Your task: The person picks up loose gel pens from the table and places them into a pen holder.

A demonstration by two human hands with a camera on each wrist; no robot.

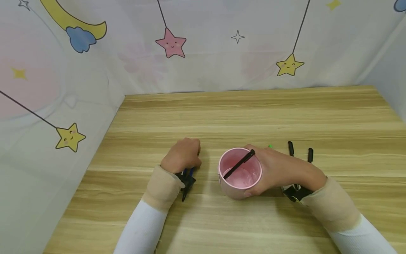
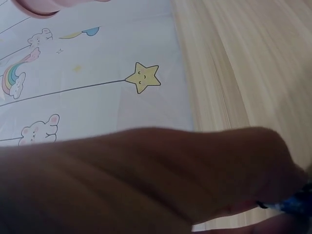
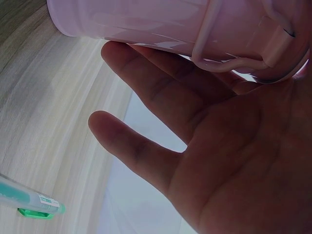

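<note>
Left sleeve [image 1: 142, 225]: white, at seven o'clock | left wrist band [image 1: 161, 187]: beige | left black piece [image 1: 189, 181]: at band's three o'clock | right sleeve [image 1: 363, 233]: white, ribbed, at four o'clock | right wrist band [image 1: 334, 206]: beige also | right black piece [image 1: 288, 193]: at band's nine o'clock

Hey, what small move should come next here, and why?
I'd probably bring the left hand, with the blue item in its fingers, over the cup: the right hand holds that cup, its open top is visible, and a black pen leans inside with room beside it.
</note>
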